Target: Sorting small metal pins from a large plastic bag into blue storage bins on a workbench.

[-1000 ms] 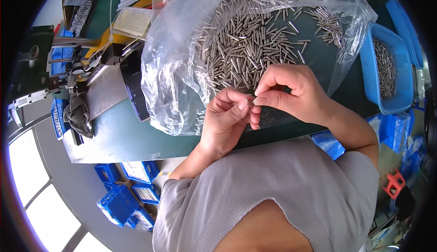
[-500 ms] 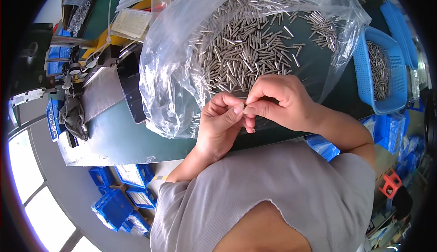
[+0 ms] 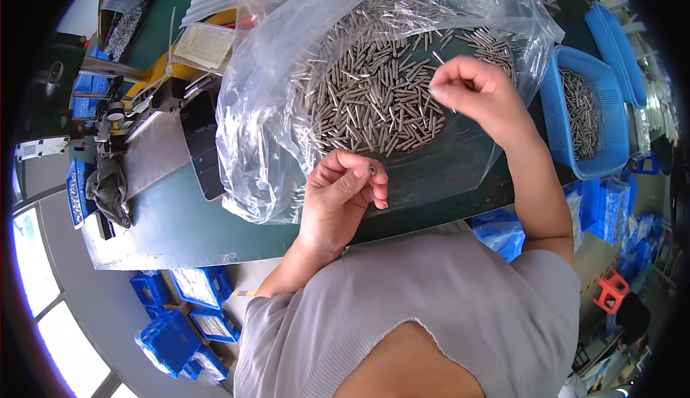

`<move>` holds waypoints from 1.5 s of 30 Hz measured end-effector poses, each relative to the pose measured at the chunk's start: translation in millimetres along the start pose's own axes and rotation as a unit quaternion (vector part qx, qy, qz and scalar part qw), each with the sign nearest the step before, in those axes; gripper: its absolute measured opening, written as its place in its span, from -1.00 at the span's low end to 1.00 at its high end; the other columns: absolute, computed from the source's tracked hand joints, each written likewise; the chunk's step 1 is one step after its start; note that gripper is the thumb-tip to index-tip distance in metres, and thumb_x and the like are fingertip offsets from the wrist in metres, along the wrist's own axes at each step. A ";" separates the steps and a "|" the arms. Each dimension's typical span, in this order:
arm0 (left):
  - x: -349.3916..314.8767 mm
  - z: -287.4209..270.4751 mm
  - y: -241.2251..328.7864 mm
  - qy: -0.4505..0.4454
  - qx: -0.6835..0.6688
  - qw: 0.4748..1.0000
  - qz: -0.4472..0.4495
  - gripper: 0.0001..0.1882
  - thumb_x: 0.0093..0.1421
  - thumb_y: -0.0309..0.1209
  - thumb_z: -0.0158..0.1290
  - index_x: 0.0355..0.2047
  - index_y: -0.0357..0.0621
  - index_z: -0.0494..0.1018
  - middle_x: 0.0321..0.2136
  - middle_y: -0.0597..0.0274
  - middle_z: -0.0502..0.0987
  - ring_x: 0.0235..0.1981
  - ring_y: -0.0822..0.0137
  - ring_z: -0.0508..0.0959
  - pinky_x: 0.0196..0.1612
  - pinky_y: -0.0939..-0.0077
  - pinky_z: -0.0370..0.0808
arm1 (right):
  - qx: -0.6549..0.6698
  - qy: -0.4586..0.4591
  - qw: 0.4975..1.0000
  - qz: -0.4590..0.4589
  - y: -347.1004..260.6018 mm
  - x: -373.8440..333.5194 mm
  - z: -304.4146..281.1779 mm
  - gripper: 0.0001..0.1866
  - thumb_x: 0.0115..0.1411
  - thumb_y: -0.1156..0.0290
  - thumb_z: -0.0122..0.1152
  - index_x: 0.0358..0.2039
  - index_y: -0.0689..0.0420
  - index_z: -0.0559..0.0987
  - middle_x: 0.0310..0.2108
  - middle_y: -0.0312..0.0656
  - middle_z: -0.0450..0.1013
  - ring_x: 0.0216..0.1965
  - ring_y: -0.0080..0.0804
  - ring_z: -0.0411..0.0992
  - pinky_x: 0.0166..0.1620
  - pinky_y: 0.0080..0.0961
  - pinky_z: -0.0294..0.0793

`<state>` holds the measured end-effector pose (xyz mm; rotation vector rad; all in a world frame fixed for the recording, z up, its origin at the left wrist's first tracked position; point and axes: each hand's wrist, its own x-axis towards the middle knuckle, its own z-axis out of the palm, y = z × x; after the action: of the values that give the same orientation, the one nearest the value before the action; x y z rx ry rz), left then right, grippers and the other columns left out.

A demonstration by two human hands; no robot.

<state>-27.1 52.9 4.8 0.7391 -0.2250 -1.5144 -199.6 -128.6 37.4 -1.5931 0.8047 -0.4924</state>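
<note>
My left hand (image 3: pixel 336 195) is closed in front of the heap, thumb against forefinger, gripping a small metal pin (image 3: pixel 371 170) whose round end peeks out at the fingertips. Over the right part of the heap hovers my right hand (image 3: pixel 480 97), its thumb and forefinger pinched together. Whatever those fingertips hold, if anything, is too small to make out. Beneath and beyond both hands a large heap of grey metal pins (image 3: pixel 374 103) is spread on a clear plastic bag (image 3: pixel 255 146). A few brighter pins lie loose near my right hand.
A blue perforated basket (image 3: pixel 622 128) with more pins stands at the right, beside another blue basket (image 3: pixel 607 46). On the left are a metal bench device (image 3: pixel 111 110) and a black tray (image 3: pixel 200 146). The green table's (image 3: pixel 172 229) front edge runs close to my body.
My right hand has parted from the left and moved up and right over the pins. The left hand has stayed nearly in place, still gripping the metal pin. The view has shifted slightly.
</note>
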 end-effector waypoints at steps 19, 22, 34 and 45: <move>-0.9 -3.8 0.3 -0.032 -0.009 0.999 -0.013 -0.92 0.23 -0.48 -0.04 -0.35 -0.24 0.37 -0.36 0.03 0.52 -0.42 0.34 0.56 -0.37 0.48 0.55 | -0.009 -0.038 0.999 -0.030 1.6 -3.9 35.9 -0.88 0.09 0.45 0.23 -0.42 0.21 0.49 -0.54 -0.36 0.41 -0.49 -0.74 0.33 -0.44 -0.73 0.32; -0.7 -0.4 2.5 -0.027 -0.009 0.999 -0.025 -0.90 0.22 -0.47 -0.02 -0.36 -0.26 0.37 -0.38 0.03 0.53 -0.43 0.33 0.57 -0.38 0.48 0.57 | 0.121 -0.116 0.986 -0.021 -2.9 -11.5 46.3 -0.89 0.12 0.46 0.21 -0.41 0.20 0.47 -0.49 -0.39 0.41 -0.44 -0.74 0.35 -0.37 -0.76 0.36; -2.3 -2.0 1.8 -0.029 -0.016 0.999 -0.043 -0.91 0.22 -0.47 -0.02 -0.36 -0.25 0.37 -0.41 0.03 0.54 -0.46 0.31 0.57 -0.38 0.46 0.57 | 0.095 -0.142 0.984 -0.061 -7.4 -21.2 58.9 -0.90 0.08 0.53 0.23 -0.44 0.21 0.46 -0.49 -0.33 0.42 -0.42 -0.68 0.40 -0.35 -0.72 0.39; -1.3 1.3 -0.1 -0.025 0.003 0.999 -0.021 -0.92 0.20 -0.48 -0.01 -0.39 -0.25 0.38 -0.43 0.04 0.52 -0.48 0.31 0.56 -0.39 0.46 0.55 | 0.117 -0.085 0.988 -0.058 -0.6 -17.9 55.3 -0.90 0.10 0.48 0.21 -0.48 0.20 0.48 -0.56 -0.38 0.39 -0.55 -0.69 0.35 -0.42 -0.71 0.36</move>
<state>-28.1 53.8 6.1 0.7145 -0.2523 -1.5745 -172.2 -78.0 29.9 -1.4460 0.5064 -0.5073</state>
